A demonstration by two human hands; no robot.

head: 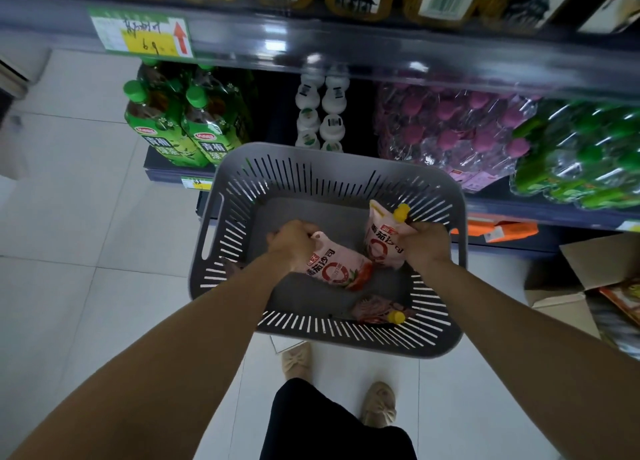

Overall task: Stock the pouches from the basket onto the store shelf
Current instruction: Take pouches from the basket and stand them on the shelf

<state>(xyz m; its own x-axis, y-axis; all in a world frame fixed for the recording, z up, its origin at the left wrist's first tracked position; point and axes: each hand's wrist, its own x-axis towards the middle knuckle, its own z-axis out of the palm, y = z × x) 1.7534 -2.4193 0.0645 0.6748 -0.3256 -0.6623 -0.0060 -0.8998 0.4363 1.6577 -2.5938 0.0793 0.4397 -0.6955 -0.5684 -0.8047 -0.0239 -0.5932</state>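
A grey slotted basket (221,217) stands on the floor in front of the shelf. Inside it, my left hand (294,243) grips the top of a pink pouch (339,267) that lies tilted. My right hand (427,243) holds a second pink pouch (382,241) upright, its yellow cap (401,212) showing above my fingers. A third pouch (375,309) with a yellow cap lies flat on the basket floor near the front wall. The store shelf edge (346,43) runs across the top of the view.
Green tea bottles (187,127), small white bottles (320,113) and shrink-wrapped packs of purple-capped (450,127) and green (581,154) bottles fill the lower shelf. An open cardboard box (568,286) sits on the floor at right. My feet (298,362) are just behind the basket.
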